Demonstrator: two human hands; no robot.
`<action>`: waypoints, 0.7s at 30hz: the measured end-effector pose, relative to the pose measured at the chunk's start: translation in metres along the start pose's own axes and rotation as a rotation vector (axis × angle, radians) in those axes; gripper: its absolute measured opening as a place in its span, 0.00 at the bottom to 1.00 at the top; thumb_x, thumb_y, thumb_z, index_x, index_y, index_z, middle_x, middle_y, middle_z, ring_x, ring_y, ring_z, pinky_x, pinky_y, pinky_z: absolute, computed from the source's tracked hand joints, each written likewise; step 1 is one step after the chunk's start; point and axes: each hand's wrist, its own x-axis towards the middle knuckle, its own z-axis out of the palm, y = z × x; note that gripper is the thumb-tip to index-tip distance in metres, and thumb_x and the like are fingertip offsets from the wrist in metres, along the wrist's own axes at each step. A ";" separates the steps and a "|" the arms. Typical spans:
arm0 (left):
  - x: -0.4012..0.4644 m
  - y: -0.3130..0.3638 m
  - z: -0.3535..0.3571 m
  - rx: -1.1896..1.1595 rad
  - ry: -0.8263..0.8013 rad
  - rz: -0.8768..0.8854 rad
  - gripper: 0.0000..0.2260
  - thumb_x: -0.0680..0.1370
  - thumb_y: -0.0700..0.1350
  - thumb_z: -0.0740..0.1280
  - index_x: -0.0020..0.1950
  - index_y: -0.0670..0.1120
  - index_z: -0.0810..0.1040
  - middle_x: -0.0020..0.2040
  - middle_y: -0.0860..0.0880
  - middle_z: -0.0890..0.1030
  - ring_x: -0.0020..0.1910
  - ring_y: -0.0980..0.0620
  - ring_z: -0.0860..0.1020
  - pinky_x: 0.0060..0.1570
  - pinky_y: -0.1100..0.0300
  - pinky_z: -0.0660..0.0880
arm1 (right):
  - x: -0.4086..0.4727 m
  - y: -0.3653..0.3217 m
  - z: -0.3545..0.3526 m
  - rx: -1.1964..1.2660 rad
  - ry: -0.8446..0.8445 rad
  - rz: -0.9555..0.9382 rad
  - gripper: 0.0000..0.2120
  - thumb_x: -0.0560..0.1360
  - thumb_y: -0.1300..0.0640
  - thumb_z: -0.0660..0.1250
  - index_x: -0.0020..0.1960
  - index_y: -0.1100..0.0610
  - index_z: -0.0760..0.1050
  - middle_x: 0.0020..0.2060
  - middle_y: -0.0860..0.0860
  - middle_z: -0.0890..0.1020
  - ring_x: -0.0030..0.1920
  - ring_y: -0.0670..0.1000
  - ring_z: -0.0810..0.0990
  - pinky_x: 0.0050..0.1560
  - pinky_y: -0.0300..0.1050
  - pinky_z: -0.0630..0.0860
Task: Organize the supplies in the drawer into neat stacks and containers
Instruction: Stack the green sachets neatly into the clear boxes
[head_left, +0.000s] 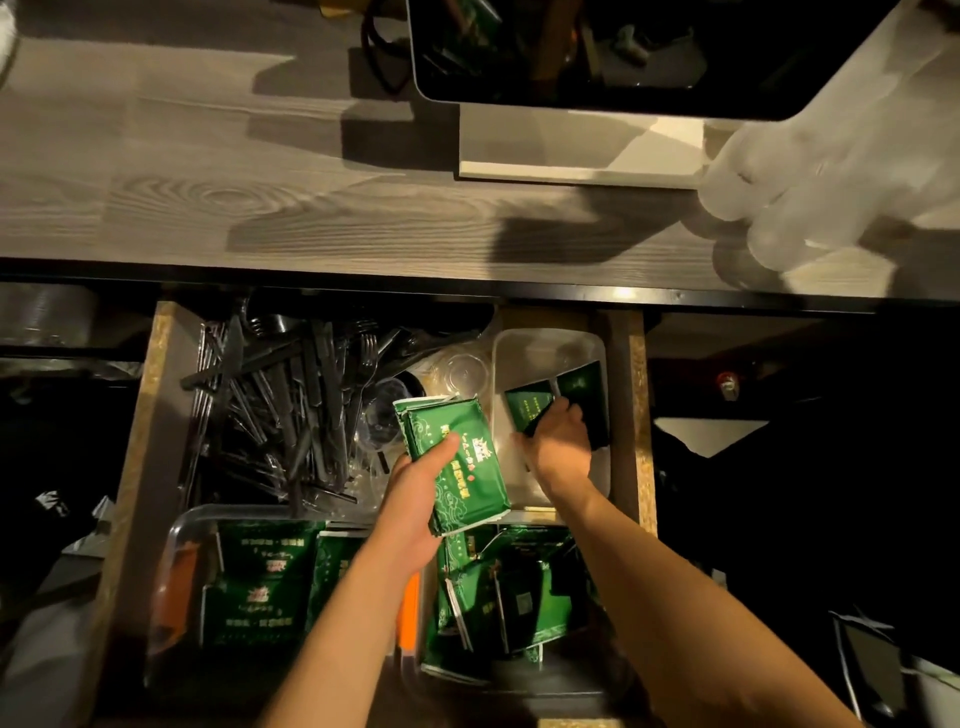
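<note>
An open drawer (136, 441) lies below the countertop. My left hand (415, 499) grips a stack of green packets (457, 462) above the drawer's middle. My right hand (558, 441) reaches into a clear plastic container (550, 343) at the drawer's right and holds dark green packets (530, 408) standing against its wall. More green packets fill a clear tub (182, 525) at the near left, and others (498, 592) lie loose at the near right.
Black plastic cutlery (280, 395) is piled in the drawer's far left. Small clear cups and lids (457, 371) sit in the middle. On the wooden countertop (260, 197) stand a monitor base (576, 150) and stacked clear cups (789, 208).
</note>
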 end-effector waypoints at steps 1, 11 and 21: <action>-0.001 0.001 0.001 -0.003 -0.008 -0.005 0.23 0.73 0.50 0.73 0.66 0.45 0.76 0.58 0.42 0.84 0.56 0.40 0.83 0.58 0.40 0.79 | 0.002 0.000 0.002 -0.003 0.017 0.004 0.32 0.75 0.45 0.71 0.68 0.64 0.64 0.62 0.60 0.72 0.59 0.58 0.78 0.55 0.49 0.77; -0.013 0.005 0.008 0.024 -0.027 -0.018 0.15 0.78 0.47 0.70 0.63 0.46 0.78 0.48 0.50 0.87 0.46 0.50 0.86 0.41 0.55 0.82 | -0.018 0.004 -0.022 0.735 0.035 0.053 0.07 0.76 0.61 0.65 0.52 0.61 0.78 0.43 0.57 0.82 0.44 0.59 0.80 0.44 0.50 0.77; -0.049 -0.002 0.019 -0.005 0.023 0.074 0.35 0.70 0.55 0.75 0.72 0.47 0.65 0.73 0.50 0.69 0.72 0.48 0.67 0.73 0.41 0.63 | -0.118 0.003 -0.105 1.438 -0.022 -0.009 0.08 0.71 0.62 0.61 0.44 0.54 0.78 0.40 0.53 0.80 0.43 0.54 0.77 0.48 0.57 0.76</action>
